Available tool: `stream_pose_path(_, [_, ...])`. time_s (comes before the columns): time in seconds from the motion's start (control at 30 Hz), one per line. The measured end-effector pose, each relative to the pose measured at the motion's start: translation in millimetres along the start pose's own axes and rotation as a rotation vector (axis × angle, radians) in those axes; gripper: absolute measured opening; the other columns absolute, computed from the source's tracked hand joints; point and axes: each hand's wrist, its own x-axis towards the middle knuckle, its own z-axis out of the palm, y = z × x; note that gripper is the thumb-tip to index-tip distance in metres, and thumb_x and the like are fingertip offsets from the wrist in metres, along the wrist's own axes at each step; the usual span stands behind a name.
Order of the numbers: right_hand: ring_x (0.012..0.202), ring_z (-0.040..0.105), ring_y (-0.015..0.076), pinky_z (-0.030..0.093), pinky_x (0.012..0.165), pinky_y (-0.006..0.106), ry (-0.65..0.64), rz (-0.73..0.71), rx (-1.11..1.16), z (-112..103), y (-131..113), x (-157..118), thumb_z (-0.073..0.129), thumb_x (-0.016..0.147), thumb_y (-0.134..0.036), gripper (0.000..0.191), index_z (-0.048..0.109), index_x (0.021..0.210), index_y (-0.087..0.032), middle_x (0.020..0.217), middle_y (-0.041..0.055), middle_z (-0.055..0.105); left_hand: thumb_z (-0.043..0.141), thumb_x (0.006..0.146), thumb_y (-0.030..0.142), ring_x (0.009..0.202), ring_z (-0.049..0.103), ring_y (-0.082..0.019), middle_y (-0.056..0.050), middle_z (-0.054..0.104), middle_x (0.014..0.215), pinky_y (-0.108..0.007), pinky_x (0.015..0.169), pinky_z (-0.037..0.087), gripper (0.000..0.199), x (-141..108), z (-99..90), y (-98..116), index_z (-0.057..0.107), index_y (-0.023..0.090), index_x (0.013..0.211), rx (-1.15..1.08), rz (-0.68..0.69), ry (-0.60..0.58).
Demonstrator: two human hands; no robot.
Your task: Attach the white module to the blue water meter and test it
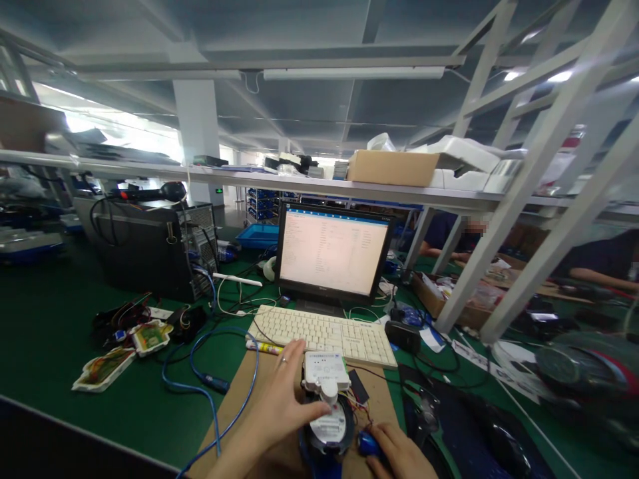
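My left hand (287, 396) reaches in from the lower left, fingers spread, with its thumb on a round device (328, 426) that has a pale label and a dark rim. A white box-shaped module (325, 371) sits at the top of the device, beside my fingers. My right hand (399, 449) is at the lower right, its fingers closed round a small blue part (368, 443). Thin coloured wires run between that part and the device. Brown cardboard (269, 399) lies beneath the device.
A cream keyboard (324, 332) lies behind the device, before a lit monitor (333, 253). Blue cable (214, 406) loops at left, near opened circuit parts (150, 336) and a computer case (144, 246). A black mouse (504, 446) is at right. People sit beyond the metal frame (529, 173).
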Motion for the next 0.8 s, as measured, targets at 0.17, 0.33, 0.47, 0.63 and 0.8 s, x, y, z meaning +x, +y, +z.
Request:
stream_pose_path(0.17, [0.088, 0.064, 0.0198, 0.052, 0.078, 0.026, -0.027, 0.053, 0.082, -5, -10, -1, 0.051, 0.078, -0.020, 0.025, 0.065, 0.099, -0.019, 0.093, 0.0071, 0.065, 0.080, 0.054, 0.037, 0.124, 0.039, -0.036, -0.020, 0.044, 0.133, -0.050, 0.105, 0.031, 0.089, 21, 5.5, 7, 0.044, 0.009, 0.130, 0.043, 0.033, -0.081])
stream_pose_path(0.33, [0.091, 0.063, 0.0219, 0.052, 0.079, 0.030, 0.232, 0.114, 0.145, -12, -1, -2, 0.052, 0.081, -0.033, 0.025, 0.062, 0.101, -0.022, 0.099, 0.0075, 0.064, 0.078, 0.052, 0.029, 0.110, 0.050, -0.031, -0.014, 0.052, 0.117, -0.044, 0.096, 0.040, 0.074, 24, 9.6, 7, 0.050, 0.013, 0.118, -0.077, 0.095, 0.058])
stream_pose_path(0.47, [0.095, 0.060, 0.0229, 0.051, 0.080, 0.034, 0.422, 0.206, 0.266, -34, -10, 14, 0.049, 0.082, -0.036, 0.026, 0.058, 0.102, -0.021, 0.102, 0.0077, 0.062, 0.074, 0.052, 0.027, 0.106, 0.052, -0.028, -0.012, 0.054, 0.112, -0.040, 0.094, 0.042, 0.066, 29, 5.6, 17, 0.051, 0.013, 0.113, -0.272, 0.103, 0.209])
stream_pose_path(0.63, [0.082, 0.061, 0.0224, 0.050, 0.074, 0.035, 0.479, 0.325, 0.516, -60, -48, 51, 0.059, 0.076, -0.043, 0.035, 0.055, 0.100, -0.018, 0.095, 0.0081, 0.064, 0.073, 0.054, 0.035, 0.101, 0.056, -0.026, -0.013, 0.057, 0.112, -0.037, 0.090, 0.045, 0.064, 43, -5.6, 29, 0.051, 0.012, 0.109, -0.654, -0.032, 0.256])
stream_pose_path(0.8, [0.081, 0.060, 0.0217, 0.047, 0.075, 0.033, 0.304, 0.168, 0.581, -61, -71, 78, 0.059, 0.078, -0.038, 0.030, 0.057, 0.100, -0.017, 0.093, 0.0078, 0.064, 0.075, 0.053, 0.034, 0.102, 0.057, -0.025, -0.014, 0.056, 0.113, -0.035, 0.089, 0.046, 0.066, 48, -9.3, 31, 0.048, 0.012, 0.110, -0.827, -0.059, 0.325])
